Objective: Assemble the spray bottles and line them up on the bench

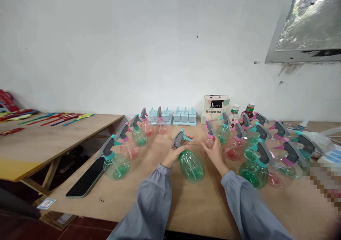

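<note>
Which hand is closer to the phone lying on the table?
Left. The left hand holds a green spray bottle right of the phone; the right hand is farther right, around a pink spray bottle.

I could pass low over bare tabletop (153, 149) to the left of the middle bottle (191, 166), between the left hand (173, 154) and 5 spray bottles (116, 166) standing in a slanting row. Behind the middle bottle, I have room up to 2 blue moulds (184, 118). To its right, the right hand (215, 151) at the pink bottle (208, 139) narrows my way, and a crowd of bottles (254, 172) blocks it farther right. In front, a gap opens between 2 sleeves (154, 194).
</note>
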A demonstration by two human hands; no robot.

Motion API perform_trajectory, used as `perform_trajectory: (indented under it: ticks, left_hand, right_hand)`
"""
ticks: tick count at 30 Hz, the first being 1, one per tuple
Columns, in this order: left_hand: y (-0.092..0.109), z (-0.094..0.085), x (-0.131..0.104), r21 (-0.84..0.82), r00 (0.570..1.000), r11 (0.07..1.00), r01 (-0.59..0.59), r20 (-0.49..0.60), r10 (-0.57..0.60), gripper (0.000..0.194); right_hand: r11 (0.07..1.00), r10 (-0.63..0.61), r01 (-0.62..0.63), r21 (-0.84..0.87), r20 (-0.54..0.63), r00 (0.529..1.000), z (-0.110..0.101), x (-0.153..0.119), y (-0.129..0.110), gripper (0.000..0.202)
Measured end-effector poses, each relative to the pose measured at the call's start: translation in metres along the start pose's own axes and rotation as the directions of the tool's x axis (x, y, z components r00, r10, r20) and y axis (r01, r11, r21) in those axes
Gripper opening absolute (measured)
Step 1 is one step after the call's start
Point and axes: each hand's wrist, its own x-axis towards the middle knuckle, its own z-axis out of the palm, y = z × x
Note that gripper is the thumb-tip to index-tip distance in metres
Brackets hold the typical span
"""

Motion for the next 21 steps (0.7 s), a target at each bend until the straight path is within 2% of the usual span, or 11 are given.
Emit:
perform_trajectory:
  ticks: [4, 7, 11, 16, 17, 21]
  left_hand:
    - [0.012, 0.010, -0.004, -0.067, 0.998, 0.997, 0.049, 0.036, -0.047, 0.048]
    - [0.016, 0.018, -0.004, -0.089, 0.994, 0.992, 0.093, 0.065, -0.087, 0.048]
    - [0.010, 0.023, -0.004, -0.079, 0.993, 0.990, 0.117, -0.013, -0.119, 0.037]
    - [0.011, 0.029, -0.009, -0.039, 0.964, 0.977, 0.212, 0.171, -0.202, 0.040]
    - [0.013, 0.031, -0.010, -0.028, 0.968, 0.979, 0.202, 0.161, -0.195, 0.039]
    - [0.015, 0.035, -0.007, -0.031, 0.987, 0.986, 0.161, -0.006, -0.161, 0.034]
  right_hand:
    - [1.000, -0.024, 0.024, -0.005, -0.027, 0.999, -0.041, -0.044, -0.004, 0.072]
    - [1.000, -0.014, 0.013, -0.010, -0.052, 0.999, -0.058, -0.060, -0.007, 0.071]
    - [1.000, -0.016, 0.014, -0.027, -0.062, 0.998, -0.059, -0.063, -0.007, 0.070]
    - [0.998, -0.040, 0.037, -0.042, -0.087, 0.995, -0.056, -0.062, -0.007, 0.071]
    - [0.998, -0.045, 0.042, -0.039, -0.088, 0.995, -0.056, -0.062, -0.007, 0.072]
    - [0.998, -0.053, 0.051, -0.033, -0.090, 0.994, -0.057, -0.063, -0.007, 0.073]
